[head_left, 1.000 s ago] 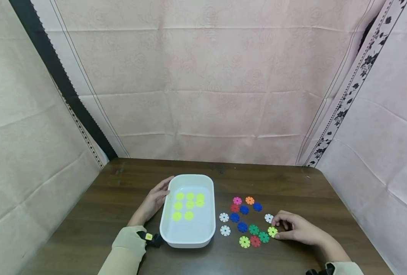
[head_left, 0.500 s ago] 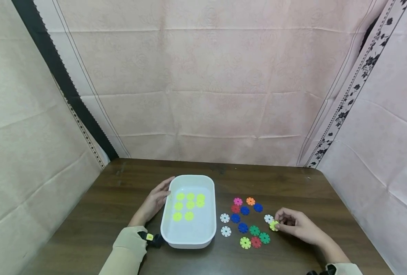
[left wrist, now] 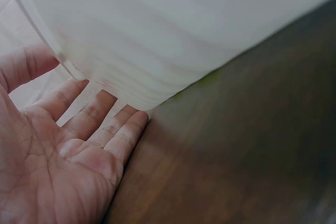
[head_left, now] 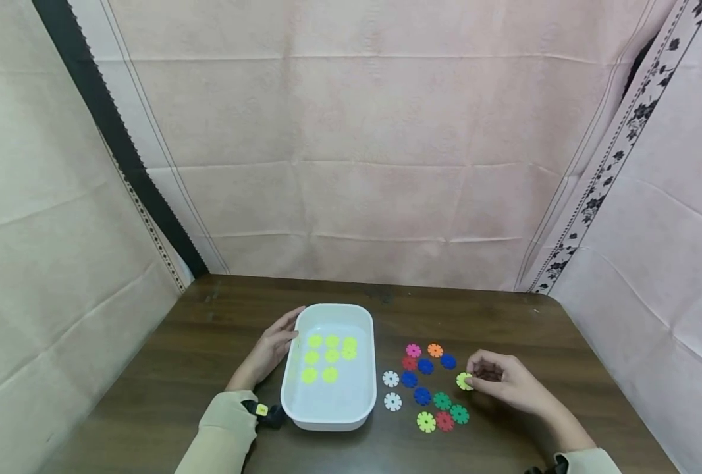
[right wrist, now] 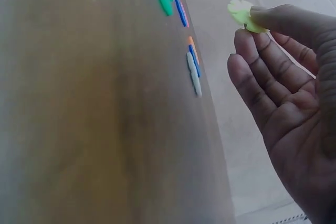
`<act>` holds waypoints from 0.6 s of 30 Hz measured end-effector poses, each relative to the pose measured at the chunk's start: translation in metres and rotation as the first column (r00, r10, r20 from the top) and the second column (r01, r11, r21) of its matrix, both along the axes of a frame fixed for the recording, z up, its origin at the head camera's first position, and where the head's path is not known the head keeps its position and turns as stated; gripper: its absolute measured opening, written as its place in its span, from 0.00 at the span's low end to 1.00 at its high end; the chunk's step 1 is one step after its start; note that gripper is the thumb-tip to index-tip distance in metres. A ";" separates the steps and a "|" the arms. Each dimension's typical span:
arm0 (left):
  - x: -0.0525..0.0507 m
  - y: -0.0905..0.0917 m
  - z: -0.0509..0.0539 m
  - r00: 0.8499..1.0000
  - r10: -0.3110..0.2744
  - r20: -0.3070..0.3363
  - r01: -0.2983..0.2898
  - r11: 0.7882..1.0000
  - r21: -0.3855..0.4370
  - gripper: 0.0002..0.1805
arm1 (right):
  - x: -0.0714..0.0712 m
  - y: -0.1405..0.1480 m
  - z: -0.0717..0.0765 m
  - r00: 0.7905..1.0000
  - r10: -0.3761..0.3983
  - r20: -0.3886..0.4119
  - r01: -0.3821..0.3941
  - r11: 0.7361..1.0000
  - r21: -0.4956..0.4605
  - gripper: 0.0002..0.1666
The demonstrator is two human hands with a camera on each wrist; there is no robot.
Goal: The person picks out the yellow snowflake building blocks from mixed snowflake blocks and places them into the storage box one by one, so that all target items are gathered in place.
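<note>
My right hand (head_left: 505,382) pinches a yellow-green notched plastic disc (head_left: 463,381) between thumb and fingertips. In the right wrist view that disc (right wrist: 244,17) is held up above the table, and the other fingers are slightly bent. My left hand (head_left: 270,352) rests against the left side of a white plastic tub (head_left: 327,403). Seen from the left wrist, the thumb touches the tub's rim and the fingers (left wrist: 89,119) lie nearly straight along its wall. Several yellow-green discs (head_left: 331,355) lie inside the tub, two of them overlapping.
Right of the tub, loose notched discs lie on the brown table (head_left: 220,329): blue (head_left: 422,395), green (head_left: 459,414), red (head_left: 444,421), white (head_left: 392,401), pink (head_left: 413,351), orange (head_left: 435,350) and one yellow-green (head_left: 426,422). Pale cloth walls (head_left: 339,197) enclose the table.
My right hand has lifted the yellow-green disc off the table and moved it slightly away and to the left, over the spot of a white disc. The left hand stays against the tub.
</note>
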State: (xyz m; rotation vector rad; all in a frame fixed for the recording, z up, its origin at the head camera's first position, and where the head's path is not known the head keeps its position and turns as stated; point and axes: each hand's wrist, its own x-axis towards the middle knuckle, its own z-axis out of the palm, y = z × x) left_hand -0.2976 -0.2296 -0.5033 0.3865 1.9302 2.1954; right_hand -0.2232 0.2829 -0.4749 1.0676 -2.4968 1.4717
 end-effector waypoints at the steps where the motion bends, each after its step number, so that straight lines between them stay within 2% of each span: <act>1: 0.001 0.000 0.000 1.000 0.004 0.000 -0.004 1.000 0.001 0.31 | -0.002 -0.002 0.002 1.000 0.013 -0.003 -0.013 1.000 0.002 0.10; 10: 0.006 0.003 0.001 1.000 -0.002 0.000 0.002 1.000 -0.016 0.30 | -0.018 -0.028 0.021 0.998 0.068 -0.012 -0.068 0.998 0.010 0.09; 18: 0.005 0.001 0.003 1.000 0.004 -0.004 -0.004 1.000 -0.010 0.30 | -0.043 -0.070 0.031 0.984 0.172 -0.046 -0.170 0.984 0.053 0.08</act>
